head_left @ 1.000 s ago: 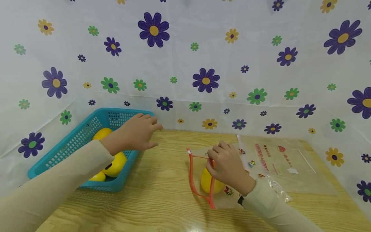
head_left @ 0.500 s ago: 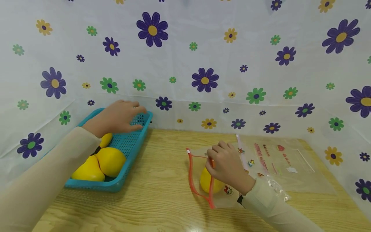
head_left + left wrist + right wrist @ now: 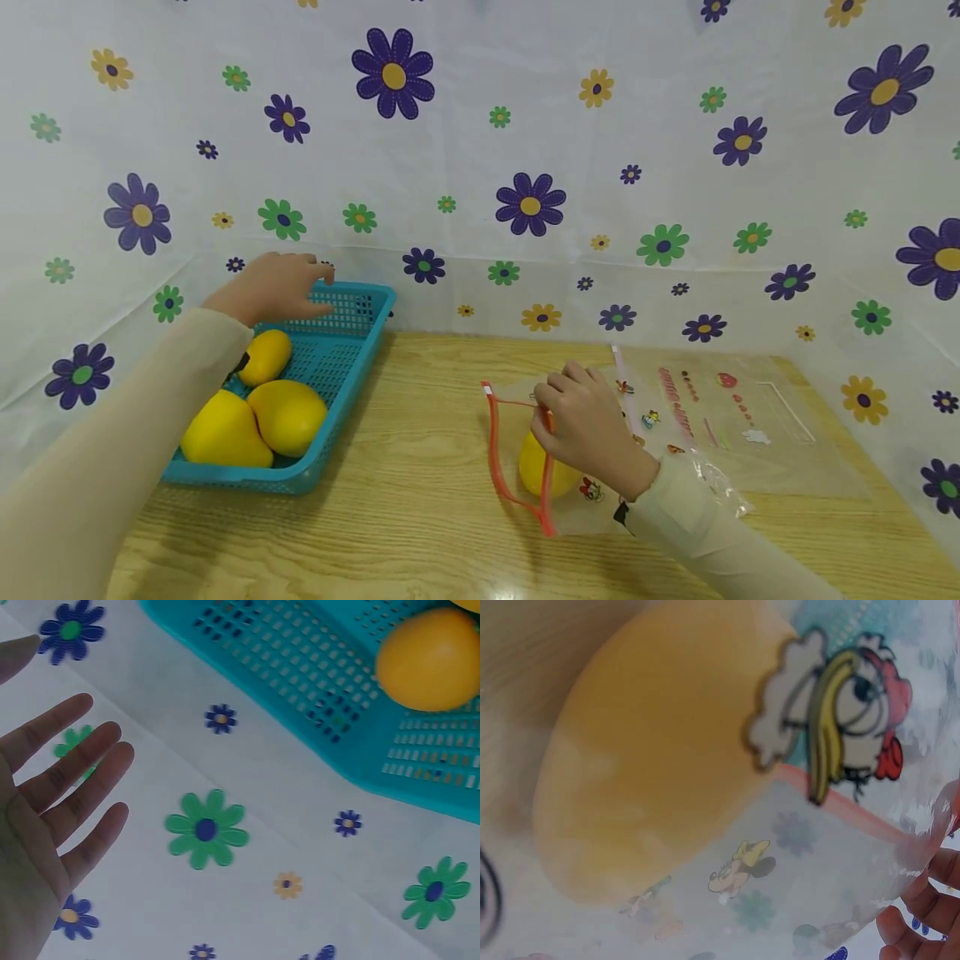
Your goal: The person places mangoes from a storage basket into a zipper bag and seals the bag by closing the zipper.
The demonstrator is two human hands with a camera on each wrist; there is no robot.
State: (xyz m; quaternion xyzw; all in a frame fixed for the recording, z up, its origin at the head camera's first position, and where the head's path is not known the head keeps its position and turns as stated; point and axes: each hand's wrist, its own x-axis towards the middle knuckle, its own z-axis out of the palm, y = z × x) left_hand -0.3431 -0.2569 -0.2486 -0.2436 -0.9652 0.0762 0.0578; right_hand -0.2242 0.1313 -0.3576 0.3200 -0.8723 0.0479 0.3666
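White flower-printed cloth (image 3: 450,142) rises behind the back edge of a wood-grain desk (image 3: 420,467). Near the back left corner sits one teal plastic basket (image 3: 352,379) with perforated walls; three yellow fruits (image 3: 287,418) show inside, two side by side at the front and one behind them, while a cream sleeve (image 3: 168,400) hides part of the basket's left side. Right of the desk's middle stands one clear zip bag (image 3: 494,442), red-edged and printed with cartoon figures, holding a single yellow fruit (image 3: 534,468). The right hand (image 3: 588,421) pinches its upper edge, fingers narrowed. The left hand (image 3: 277,287) is raised above the basket, fingers spread wide. A flat clear bag (image 3: 795,462) lies near the back right corner.
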